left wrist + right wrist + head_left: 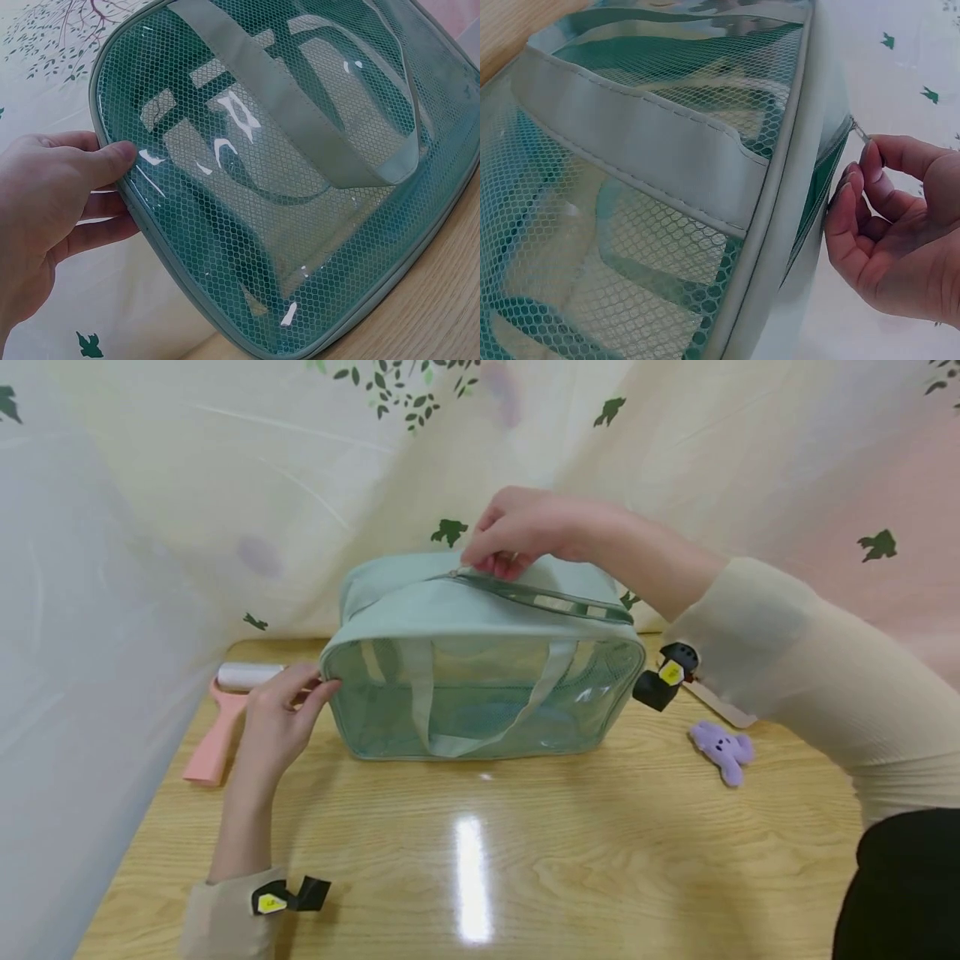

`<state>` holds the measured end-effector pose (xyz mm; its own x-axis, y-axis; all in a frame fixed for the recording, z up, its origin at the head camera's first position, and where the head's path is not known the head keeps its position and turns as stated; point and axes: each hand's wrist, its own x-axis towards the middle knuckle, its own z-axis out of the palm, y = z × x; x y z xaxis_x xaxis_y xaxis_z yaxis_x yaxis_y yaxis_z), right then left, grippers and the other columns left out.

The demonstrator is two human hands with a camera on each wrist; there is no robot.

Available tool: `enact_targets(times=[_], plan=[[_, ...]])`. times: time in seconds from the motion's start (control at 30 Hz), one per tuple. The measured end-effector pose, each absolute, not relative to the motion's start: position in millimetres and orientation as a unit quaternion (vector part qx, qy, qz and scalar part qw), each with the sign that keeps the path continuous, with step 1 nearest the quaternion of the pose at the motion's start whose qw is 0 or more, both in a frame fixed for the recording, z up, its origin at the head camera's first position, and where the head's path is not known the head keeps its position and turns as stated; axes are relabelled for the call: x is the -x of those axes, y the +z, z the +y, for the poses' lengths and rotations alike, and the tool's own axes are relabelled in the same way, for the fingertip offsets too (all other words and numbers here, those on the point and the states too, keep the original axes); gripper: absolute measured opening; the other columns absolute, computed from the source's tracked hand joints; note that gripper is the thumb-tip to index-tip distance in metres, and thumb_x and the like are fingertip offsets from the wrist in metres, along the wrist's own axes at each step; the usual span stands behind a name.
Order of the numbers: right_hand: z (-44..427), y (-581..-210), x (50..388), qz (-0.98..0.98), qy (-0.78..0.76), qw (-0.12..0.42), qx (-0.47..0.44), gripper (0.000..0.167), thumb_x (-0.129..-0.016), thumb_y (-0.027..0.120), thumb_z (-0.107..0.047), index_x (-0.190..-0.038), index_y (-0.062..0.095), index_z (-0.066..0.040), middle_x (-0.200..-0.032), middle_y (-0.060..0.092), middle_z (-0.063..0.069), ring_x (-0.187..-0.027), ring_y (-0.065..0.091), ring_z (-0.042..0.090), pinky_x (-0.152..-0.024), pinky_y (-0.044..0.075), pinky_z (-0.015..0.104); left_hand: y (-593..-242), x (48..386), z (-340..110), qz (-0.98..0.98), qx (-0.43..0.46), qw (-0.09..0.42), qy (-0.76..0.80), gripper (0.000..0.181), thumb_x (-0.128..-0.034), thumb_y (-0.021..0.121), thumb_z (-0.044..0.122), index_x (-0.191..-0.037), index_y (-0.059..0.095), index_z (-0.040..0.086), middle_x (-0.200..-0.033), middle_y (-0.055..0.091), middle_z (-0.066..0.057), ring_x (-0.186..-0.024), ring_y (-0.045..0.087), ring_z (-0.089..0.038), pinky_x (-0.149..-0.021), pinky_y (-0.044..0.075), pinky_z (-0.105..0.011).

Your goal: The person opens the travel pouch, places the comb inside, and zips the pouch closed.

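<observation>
A mint-green bag (pixel 480 693) with clear, mesh-patterned sides and a strap handle (pixel 480 745) stands upright on the table. Its top zipper gapes on the right part, from the slider to the right end. My right hand (pixel 521 531) is at the top of the bag, pinching the zipper pull (pixel 860 131) between thumb and forefinger. At the bag's left edge, my left hand (pixel 281 710) grips the piped rim, thumb on the front face and fingers behind, as the left wrist view (pixel 82 187) shows.
A lint roller (pixel 217 735) with a pink handle lies left of the bag. To the right are a small purple plush toy (pixel 723 750) and a flat pale object (pixel 723 702), partly hidden by the right sleeve. A patterned cloth (pixel 300 485) hangs behind the wooden table (pixel 585 860).
</observation>
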<state>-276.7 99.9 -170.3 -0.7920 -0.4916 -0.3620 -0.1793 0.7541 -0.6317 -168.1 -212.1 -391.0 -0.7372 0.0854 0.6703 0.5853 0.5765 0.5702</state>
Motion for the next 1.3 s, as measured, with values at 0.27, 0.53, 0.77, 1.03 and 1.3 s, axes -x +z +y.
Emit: enact_targets(times=[0.27,0.53,0.77,1.03,1.3], plan=[[113.7,-171.9,276.7,0.898,-0.317,0.244,0.181,0.025,-0.101,0.064,-0.028,-0.092,0.068,-0.005,-0.075,0.06,-0.004,-0.08,0.056,0.014,-0.079,0.054,0.026,-392.1,169.1,-212.4,-0.839,0.198,0.298,-0.409,0.008,-0.0908,0.074,-0.004,-0.097,0.075,0.001,-0.091,0.076,-0.014,-0.088,0.058,0.017,-0.078,0.047,-0.002],[126.0,-173.7,277.2,0.896,-0.328,0.241,0.178,0.024,-0.101,0.064,-0.028,-0.091,0.069,-0.007,-0.077,0.06,-0.004,-0.082,0.056,0.015,-0.08,0.054,0.027,-391.7,169.1,-212.9,-0.849,0.189,0.286,-0.402,0.004,-0.0945,0.072,0.002,-0.097,0.074,0.0,-0.091,0.076,-0.013,-0.088,0.057,0.016,-0.078,0.047,-0.002],[133.7,-175.0,276.0,0.898,-0.327,0.234,0.181,0.026,-0.101,0.064,-0.028,-0.088,0.069,-0.006,-0.077,0.061,-0.003,-0.083,0.056,0.016,-0.08,0.054,0.027,-391.6,167.9,-214.0,-0.848,0.189,0.288,-0.402,0.006,-0.0925,0.073,-0.001,-0.098,0.075,0.002,-0.091,0.076,-0.013,-0.088,0.057,0.017,-0.077,0.047,-0.002],[145.3,-181.0,275.4,0.891,-0.349,0.228,0.182,0.026,-0.101,0.064,-0.029,-0.09,0.069,-0.006,-0.077,0.06,-0.003,-0.082,0.056,0.015,-0.078,0.053,0.028,-392.9,166.6,-215.9,-0.851,0.184,0.287,-0.399,0.005,-0.0943,0.073,0.004,-0.098,0.076,0.002,-0.09,0.076,-0.012,-0.087,0.057,0.017,-0.077,0.047,-0.002],[161.0,-185.8,273.9,0.888,-0.363,0.214,0.185,0.028,-0.102,0.063,-0.028,-0.086,0.067,-0.005,-0.076,0.058,-0.002,-0.083,0.056,0.017,-0.079,0.053,0.03,-392.3,166.1,-214.5,-0.855,0.18,0.283,-0.396,0.005,-0.0948,0.073,0.005,-0.098,0.076,0.003,-0.09,0.077,-0.011,-0.086,0.059,0.012,-0.077,0.047,-0.002]])
